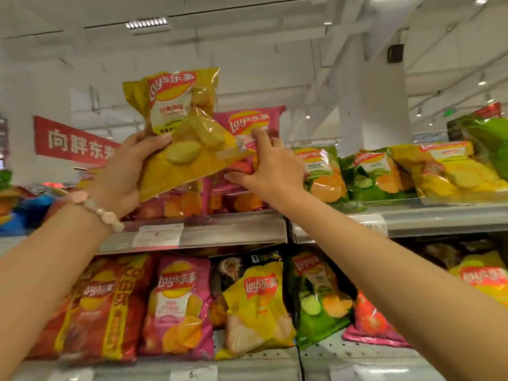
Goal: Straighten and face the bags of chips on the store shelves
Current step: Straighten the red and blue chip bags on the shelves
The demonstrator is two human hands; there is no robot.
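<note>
Left hand [125, 171] holds a shiny yellow crinkly chip bag [181, 133] up high, above the top metal shelf [233, 229]. Right hand [268, 167] pinches a pink chip bag [247, 125] standing on that shelf, just behind the yellow one.

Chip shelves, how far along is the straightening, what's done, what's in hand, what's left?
Done: the pink bag and red bag on the lower shelf stand facing out. In hand: the left hand holds a yellow bag lifted off the upper shelf, while the right hand grips the pink bag behind it. Left: the tilted yellow bag below, and the slumped green bags and yellow bag on the upper right.
</note>
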